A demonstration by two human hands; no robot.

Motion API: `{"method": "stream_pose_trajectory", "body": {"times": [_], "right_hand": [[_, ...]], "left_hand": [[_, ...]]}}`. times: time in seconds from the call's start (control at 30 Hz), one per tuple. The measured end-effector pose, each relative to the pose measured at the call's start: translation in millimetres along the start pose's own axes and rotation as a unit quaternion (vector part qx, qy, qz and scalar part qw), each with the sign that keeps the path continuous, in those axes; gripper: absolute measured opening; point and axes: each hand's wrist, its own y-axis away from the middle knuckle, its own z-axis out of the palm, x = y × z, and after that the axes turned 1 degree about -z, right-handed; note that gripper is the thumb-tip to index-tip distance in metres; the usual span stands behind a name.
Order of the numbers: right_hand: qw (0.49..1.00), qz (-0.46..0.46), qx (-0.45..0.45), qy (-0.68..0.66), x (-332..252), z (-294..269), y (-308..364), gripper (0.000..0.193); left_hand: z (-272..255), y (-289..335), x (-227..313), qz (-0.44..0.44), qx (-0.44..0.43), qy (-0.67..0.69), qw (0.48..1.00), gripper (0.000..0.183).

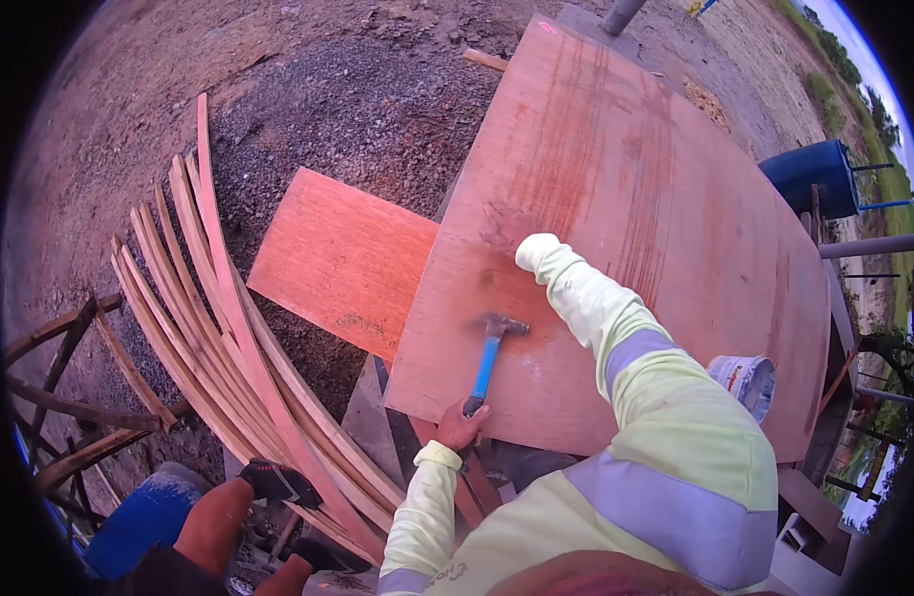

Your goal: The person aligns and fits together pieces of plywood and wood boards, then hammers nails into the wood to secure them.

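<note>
My left hand [461, 428] is closed around the handle of a hammer [486, 368] with a blue shaft and black grip. The hammer's metal head is over a large reddish plywood sheet [695, 258], near its left edge. My right arm reaches across the sheet. At its end, my right hand [509, 228] is over the plywood, beyond the hammer head; blur hides how its fingers are held. A smaller, brighter orange-red board [343, 258] sticks out from beneath the sheet's left side.
Long thin wood strips [214, 308] lie bundled at left, by dark crossed bars [70, 397]. A white bucket [743, 382] is on the sheet's right part. Blue drums [813, 181] stand at far right and lower left. A co-worker's bare leg [214, 526] shows beside the strips.
</note>
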Motion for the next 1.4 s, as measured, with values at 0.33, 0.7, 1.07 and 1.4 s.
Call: {"method": "stream_pose_trajectory", "body": {"times": [0.33, 0.7, 1.07, 1.4], "right_hand": [[0.918, -0.116, 0.371, -0.081, -64.8, 294.5, 156.6, 0.077], [0.958, -0.147, 0.244, -0.038, -24.5, 531.5, 355.1, 0.069], [0.995, -0.008, 0.069, -0.072, 6.9, 542.8, 319.3, 0.066], [0.992, -0.056, 0.116, -0.011, 53.6, 595.4, 300.2, 0.095]], "left_hand": [[62.4, 92.7, -122.5, 0.198, 0.424, -0.298, 0.832, 0.066], [235.6, 250.6, -435.7, -0.024, 0.484, -0.222, 0.846, 0.039], [360.0, 240.6, -665.7, 0.004, 0.463, -0.214, 0.860, 0.033], [422.5, 289.1, -442.2, -0.110, 0.459, -0.143, 0.870, 0.037]]}}
